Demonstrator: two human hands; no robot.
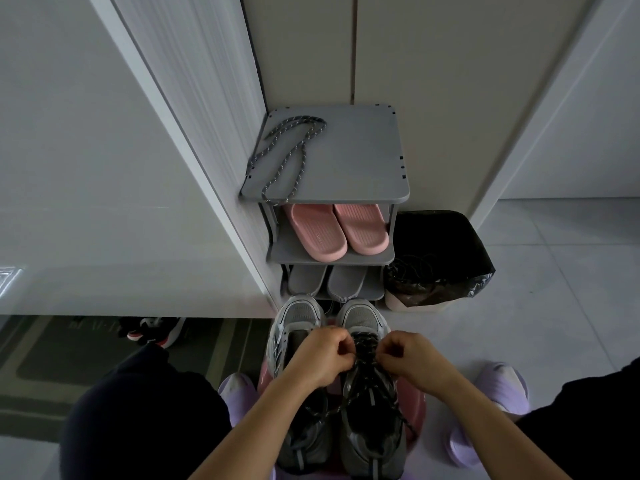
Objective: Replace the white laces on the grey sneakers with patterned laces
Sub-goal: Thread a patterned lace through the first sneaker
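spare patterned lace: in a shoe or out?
Out. The patterned lace lies loosely looped on the shoe rack's top shelf, one end hanging over the front edge, threaded through nothing.

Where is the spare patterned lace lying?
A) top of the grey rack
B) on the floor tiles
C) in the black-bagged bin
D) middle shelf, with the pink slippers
A: the spare lace lies looped on the top board of the grey rack, with one end hanging over the front edge.
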